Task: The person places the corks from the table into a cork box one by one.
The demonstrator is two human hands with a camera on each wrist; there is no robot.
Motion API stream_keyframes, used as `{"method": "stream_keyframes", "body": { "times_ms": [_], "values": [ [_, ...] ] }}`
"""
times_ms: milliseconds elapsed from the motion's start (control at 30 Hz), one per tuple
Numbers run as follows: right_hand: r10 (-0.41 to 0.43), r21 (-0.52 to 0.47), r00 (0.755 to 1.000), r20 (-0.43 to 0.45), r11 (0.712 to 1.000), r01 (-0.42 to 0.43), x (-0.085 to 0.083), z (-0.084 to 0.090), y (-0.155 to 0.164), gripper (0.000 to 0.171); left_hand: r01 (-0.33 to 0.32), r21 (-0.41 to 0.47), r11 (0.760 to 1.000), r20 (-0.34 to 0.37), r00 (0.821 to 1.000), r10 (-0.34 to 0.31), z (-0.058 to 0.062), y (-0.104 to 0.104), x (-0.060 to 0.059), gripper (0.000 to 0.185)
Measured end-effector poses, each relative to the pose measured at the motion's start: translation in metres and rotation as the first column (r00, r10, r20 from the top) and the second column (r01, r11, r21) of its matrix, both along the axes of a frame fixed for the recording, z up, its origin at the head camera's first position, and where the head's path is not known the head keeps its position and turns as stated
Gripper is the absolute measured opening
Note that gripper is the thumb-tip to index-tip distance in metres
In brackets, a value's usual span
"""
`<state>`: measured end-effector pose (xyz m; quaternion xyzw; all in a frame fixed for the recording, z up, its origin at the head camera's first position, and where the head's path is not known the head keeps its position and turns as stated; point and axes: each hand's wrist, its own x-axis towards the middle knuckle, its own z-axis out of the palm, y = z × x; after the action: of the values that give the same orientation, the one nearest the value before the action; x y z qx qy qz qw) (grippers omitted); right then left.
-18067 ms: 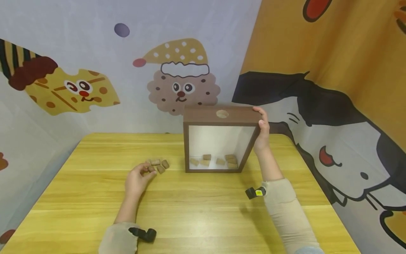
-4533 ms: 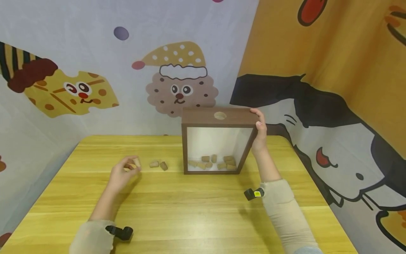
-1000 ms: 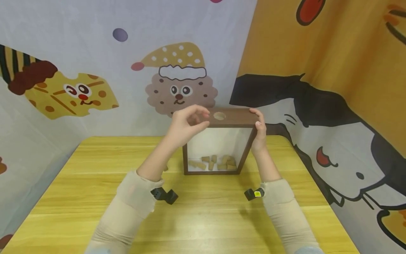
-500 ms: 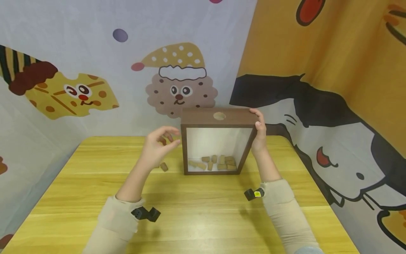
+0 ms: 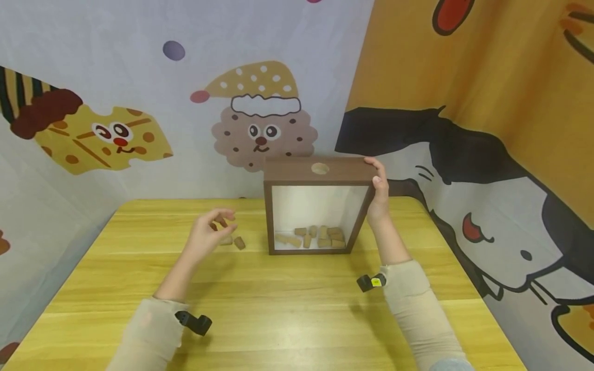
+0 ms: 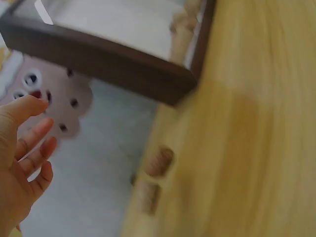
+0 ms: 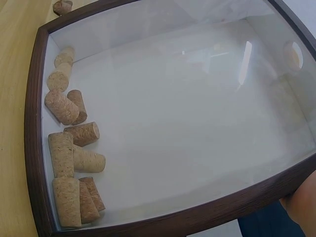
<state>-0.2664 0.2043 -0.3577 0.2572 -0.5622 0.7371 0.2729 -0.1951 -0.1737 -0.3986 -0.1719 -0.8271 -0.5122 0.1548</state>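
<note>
A dark brown box frame (image 5: 320, 175) with a clear front and a round hole (image 5: 320, 168) in its top stands upright on the table. Several corks (image 7: 61, 153) lie along its bottom, clearest in the right wrist view. My right hand (image 5: 379, 198) grips the box's upper right corner, thumb at the front edge. Left of the box my left hand (image 5: 208, 232) hangs over the table with fingers loosely bent and nothing between them. Just beyond its fingertips two loose corks lie on the wood, one cork (image 5: 239, 242) in full sight, the other cork (image 5: 226, 240) partly behind the thumb.
The wood-grain table (image 5: 287, 309) reaches back to a wall cloth (image 5: 223, 31) printed with cartoon figures. A black wrist camera (image 5: 195, 323) sits on the left sleeve, and another wrist camera (image 5: 371, 282) on the right one.
My left hand has come from above the box's top back down and left, near the loose corks. More corks are in the box than earlier, fewer on the table. My right hand stays put.
</note>
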Motion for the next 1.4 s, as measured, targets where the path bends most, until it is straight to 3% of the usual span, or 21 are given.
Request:
{"method": "stream_keyframes", "body": {
  "times_ms": [133,200,500,867,1133,1400],
  "values": [
    [-0.012,0.011,1.000,0.001,1.000,0.012,-0.001,0.001,0.000,0.049,-0.021,-0.057,0.998,0.040,0.999,0.023,-0.036,-0.023,-0.019,0.028],
    [-0.019,0.017,1.000,0.007,1.000,0.019,-0.001,0.001,0.000,0.049,-0.017,-0.089,0.996,0.062,0.998,0.023,-0.048,-0.031,-0.024,0.030],
    [-0.023,0.031,1.000,0.011,0.999,0.022,-0.001,0.001,0.001,0.050,0.030,-0.166,0.986,0.156,0.988,-0.004,-0.079,-0.055,-0.035,0.038],
    [-0.034,0.034,0.999,0.012,0.999,0.033,-0.001,0.001,0.001,0.049,0.146,-0.156,0.977,0.189,0.975,-0.115,-0.103,-0.058,-0.044,0.043],
    [-0.023,0.031,1.000,0.016,0.999,0.022,0.000,0.001,0.001,0.051,0.146,-0.217,0.965,0.133,0.984,-0.119,-0.109,-0.052,-0.051,0.035],
    [-0.010,0.019,1.000,0.009,1.000,0.010,0.001,0.001,0.000,0.053,0.110,-0.206,0.972,0.115,0.990,-0.087,-0.108,-0.053,-0.045,0.030]
  ]
}}
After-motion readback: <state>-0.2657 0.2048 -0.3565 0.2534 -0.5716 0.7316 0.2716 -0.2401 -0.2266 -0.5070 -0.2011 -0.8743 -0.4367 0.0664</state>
